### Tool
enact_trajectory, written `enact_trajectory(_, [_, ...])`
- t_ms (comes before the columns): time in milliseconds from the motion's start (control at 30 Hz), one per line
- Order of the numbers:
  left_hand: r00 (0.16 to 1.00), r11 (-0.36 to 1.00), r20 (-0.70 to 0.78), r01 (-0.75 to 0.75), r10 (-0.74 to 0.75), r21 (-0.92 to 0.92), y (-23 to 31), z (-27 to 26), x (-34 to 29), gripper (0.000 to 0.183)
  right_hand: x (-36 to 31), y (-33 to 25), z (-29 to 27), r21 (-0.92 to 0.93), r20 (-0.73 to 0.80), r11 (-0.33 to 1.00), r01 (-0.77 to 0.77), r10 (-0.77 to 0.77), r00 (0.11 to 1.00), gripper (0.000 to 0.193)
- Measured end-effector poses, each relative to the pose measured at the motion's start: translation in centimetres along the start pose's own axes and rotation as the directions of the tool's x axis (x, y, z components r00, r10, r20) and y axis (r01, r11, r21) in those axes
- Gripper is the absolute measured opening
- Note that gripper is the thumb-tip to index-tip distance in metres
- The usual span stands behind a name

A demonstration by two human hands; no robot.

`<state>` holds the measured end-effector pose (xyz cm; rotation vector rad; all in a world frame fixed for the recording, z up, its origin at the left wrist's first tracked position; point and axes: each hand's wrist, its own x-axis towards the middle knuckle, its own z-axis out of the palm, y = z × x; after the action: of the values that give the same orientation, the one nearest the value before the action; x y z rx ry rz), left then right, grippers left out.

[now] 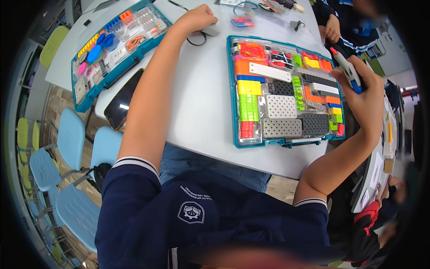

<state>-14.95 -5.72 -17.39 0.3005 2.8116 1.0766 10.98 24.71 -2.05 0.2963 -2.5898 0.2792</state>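
Note:
My left hand (pixel 197 20) reaches to the far side of the white table (pixel 197 94), its fingers curled closed. A small grey block (pixel 210 30) shows at its fingertips, with a black cable loop (pixel 196 40) beside it. What the fingers grip is hidden. Raised at the right, my right hand (pixel 365 87) is closed around a white and grey handheld tool (pixel 344 65) with a red tip and a blue part. Below and left of that hand lies a teal case (pixel 234 94), open, with sorted plastic building parts in several colours and perforated grey plates (pixel 281 106).
Another teal case (pixel 79 105) of small parts sits at the left, a black phone (pixel 123 105) next to it. A bag with red and blue parts (pixel 242 21) lies at the back. Another person's hand (pixel 332 29) rests at the far right. Blue chairs (pixel 71 134) stand left.

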Motion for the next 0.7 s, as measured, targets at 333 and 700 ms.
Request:
enact_trajectory(333, [0.998,0.844,-0.053,0.01,0.022,0.536,-0.2,0.6,1.5,0.07,-0.1,-0.2,-0.7,0.013,0.078,1.0,-0.004,0.003,0.997,0.03])
enact_trajectory(700, [0.664,0.785,-0.499,-0.617,0.556,0.053,10.1,-6.7,-8.0,0.023,0.5,0.0,0.8,-0.018,0.113,1.0,0.011,-0.009,0.994,0.03])
